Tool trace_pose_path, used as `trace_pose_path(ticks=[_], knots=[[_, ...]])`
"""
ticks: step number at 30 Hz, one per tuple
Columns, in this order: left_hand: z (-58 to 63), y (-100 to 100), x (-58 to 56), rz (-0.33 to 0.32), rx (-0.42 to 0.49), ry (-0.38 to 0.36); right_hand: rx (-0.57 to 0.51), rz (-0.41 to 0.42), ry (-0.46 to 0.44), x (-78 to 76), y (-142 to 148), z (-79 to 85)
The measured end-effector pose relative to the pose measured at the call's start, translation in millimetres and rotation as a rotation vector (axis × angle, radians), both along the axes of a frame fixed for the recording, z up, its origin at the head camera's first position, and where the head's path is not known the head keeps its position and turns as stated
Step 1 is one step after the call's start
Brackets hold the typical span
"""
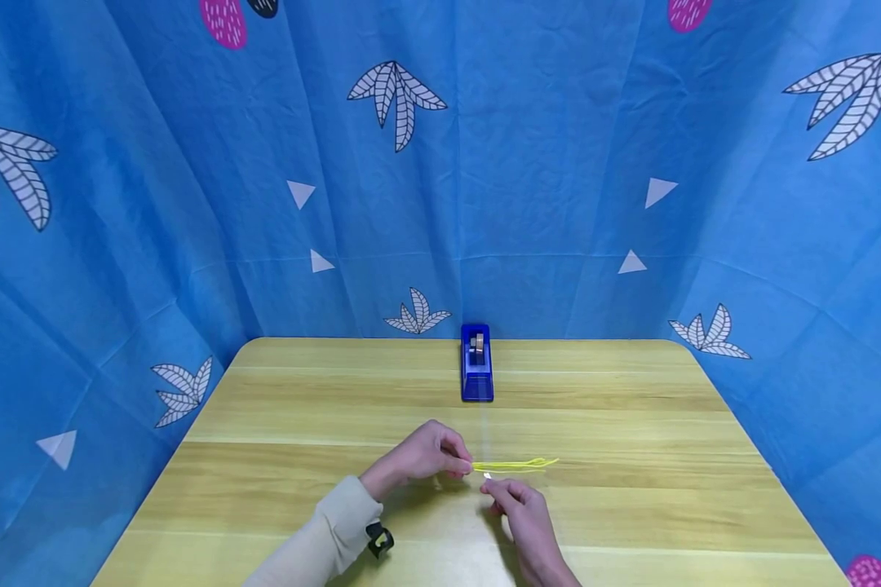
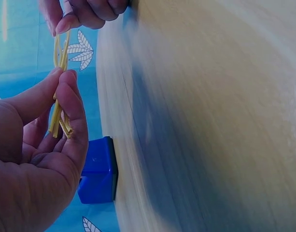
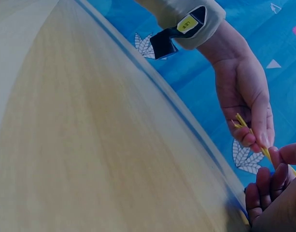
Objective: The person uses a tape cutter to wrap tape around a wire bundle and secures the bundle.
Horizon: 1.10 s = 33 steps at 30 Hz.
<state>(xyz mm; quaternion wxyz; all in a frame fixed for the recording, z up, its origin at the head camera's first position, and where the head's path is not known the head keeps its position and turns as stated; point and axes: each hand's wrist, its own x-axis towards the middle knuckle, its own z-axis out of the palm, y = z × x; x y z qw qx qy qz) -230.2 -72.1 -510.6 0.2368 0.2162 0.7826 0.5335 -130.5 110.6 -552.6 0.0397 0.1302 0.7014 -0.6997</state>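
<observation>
My left hand [image 1: 429, 452] pinches a folded bundle of yellow strings [image 1: 514, 467] between thumb and forefinger, above the table. In the left wrist view, short cut ends of the strings [image 2: 55, 123] stick out below the fingers and loops stand above them. A faint strip of clear tape [image 1: 485, 432] runs from the blue tape dispenser [image 1: 477, 383] toward me, passing at the strings. Its whitish end shows at the fingertips of my right hand [image 1: 524, 518], which pinches it close beside the bundle.
The wooden table [image 1: 631, 456] has rounded back corners, and the dispenser stands near its back edge. A blue patterned curtain [image 1: 543, 163] hangs behind and along both sides. A black wrist strap with a small device [image 1: 379, 540] sits at the left cuff.
</observation>
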Motion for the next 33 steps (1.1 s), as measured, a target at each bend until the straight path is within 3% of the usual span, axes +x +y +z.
trace_pose_path(ticks=[18, 33], knots=[[0.5, -1.5, 1.6, 0.018, 0.006, -0.012, 0.008, -0.005, 0.029, 1.3, 0.1, 1.6], [-1.0, -1.9, 0.0, -0.006, 0.025, -0.003, -0.037, 0.041, -0.027, -7.3, 6.1, 3.2]])
